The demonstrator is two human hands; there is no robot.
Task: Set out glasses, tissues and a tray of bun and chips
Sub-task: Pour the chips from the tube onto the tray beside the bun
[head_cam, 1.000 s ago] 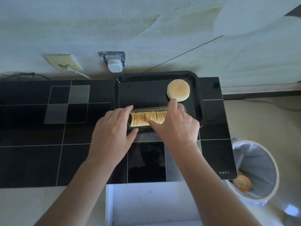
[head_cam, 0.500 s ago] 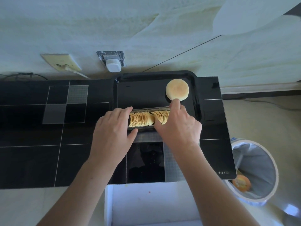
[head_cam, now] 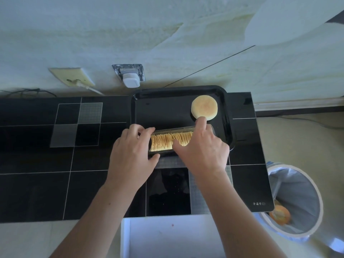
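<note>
Chips container: clear, long and narrow, filled with a row of stacked chips standing on edge. Long axis left to right, roughly parallel to the tabletop's front edge, far end tilted slightly away to the right. Set at the near edge of the tray, left end overhanging the tray's near left corner.

Tray: black, glossy, rectangular with rounded corners, long side left to right, against the wall at the rear of the tabletop.

Bun: round, pale, flat side up, in the tray's far right corner, just beyond the container's right end.

Left hand: fingers curled over the container's left end, thumb beneath its near side; gripping.

Right hand: thumb on the near side of the chips, index finger extended over the far rim with its tip at the near edge of the bun; holding the container's right part and hiding that end.

Tabletop: black glossy tiles with thin pale seams and a few grey patterned squares.

Wall: pale, stained; beige outlet plate with a cord plugged in, white adapter in a metal socket.

White open drawer at the near edge. Lined bin on the floor to the right, an orange round item inside.
</note>
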